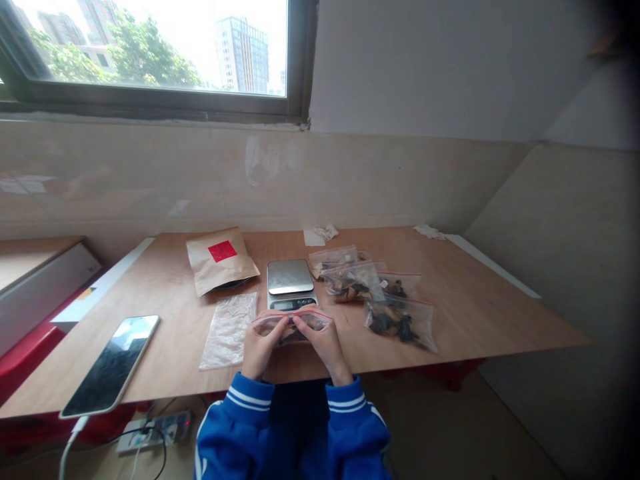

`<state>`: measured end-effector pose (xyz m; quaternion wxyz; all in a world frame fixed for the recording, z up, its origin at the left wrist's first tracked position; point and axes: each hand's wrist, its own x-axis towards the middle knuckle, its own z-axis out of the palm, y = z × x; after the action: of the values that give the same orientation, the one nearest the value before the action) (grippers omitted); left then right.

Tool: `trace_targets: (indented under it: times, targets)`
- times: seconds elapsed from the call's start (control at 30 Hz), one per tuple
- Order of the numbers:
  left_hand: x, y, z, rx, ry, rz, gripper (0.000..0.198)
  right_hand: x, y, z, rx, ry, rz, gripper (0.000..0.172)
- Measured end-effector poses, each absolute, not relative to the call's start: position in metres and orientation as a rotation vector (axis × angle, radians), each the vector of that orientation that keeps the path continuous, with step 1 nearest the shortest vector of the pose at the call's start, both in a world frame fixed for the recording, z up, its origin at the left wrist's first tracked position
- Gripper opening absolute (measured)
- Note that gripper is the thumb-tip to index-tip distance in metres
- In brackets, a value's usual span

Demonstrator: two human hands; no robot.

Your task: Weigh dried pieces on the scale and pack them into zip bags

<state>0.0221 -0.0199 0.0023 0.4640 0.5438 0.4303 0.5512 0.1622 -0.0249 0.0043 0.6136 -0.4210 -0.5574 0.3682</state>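
Resealable bag (290, 337) of dark dried pieces is pinched narrowly along its red zip strip (310, 315) by left hand (261, 345) and right hand (324, 343), seemingly to keep it taut, at six o'clock from digital scale (290, 277).

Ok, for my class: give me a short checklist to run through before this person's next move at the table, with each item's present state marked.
Seal of the clear zip bag, pinched by the left hand and right hand: cannot tell if it is closed.
Dark dried pieces: ok, inside that bag.
Steel platform of the digital kitchen scale: ok, nothing on it.
Scale display: cannot tell, reading too small to make out.
Filled zip bags: ok, grouped right of the scale, contents inside.
Phone: not ok, lying very near the front edge of the table.
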Motion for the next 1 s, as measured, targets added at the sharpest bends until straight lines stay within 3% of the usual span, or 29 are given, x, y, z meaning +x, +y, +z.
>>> trace_targets:
  times: [0.33, 0.57, 0.8, 1.0]
  targets:
    - [0.025, -0.021, 0.004, 1.409, 1.115, 1.479, 0.016, 0.151, -0.025, 0.007, -0.947, -1.244, 0.742, 0.011]
    - [0.032, -0.025, 0.013, 1.308, 1.163, 1.492, 0.022, 0.154, -0.027, 0.002, -1.012, -1.072, 0.874, 0.026]
    - [0.025, -0.023, 0.015, 0.955, 1.205, 1.460, 0.044, 0.158, -0.023, -0.004, -1.041, -1.056, 1.107, 0.060]
    - [0.023, -0.025, 0.022, 0.773, 1.117, 1.247, 0.075, 0.163, -0.021, -0.004, -1.087, -1.074, 1.016, 0.065]
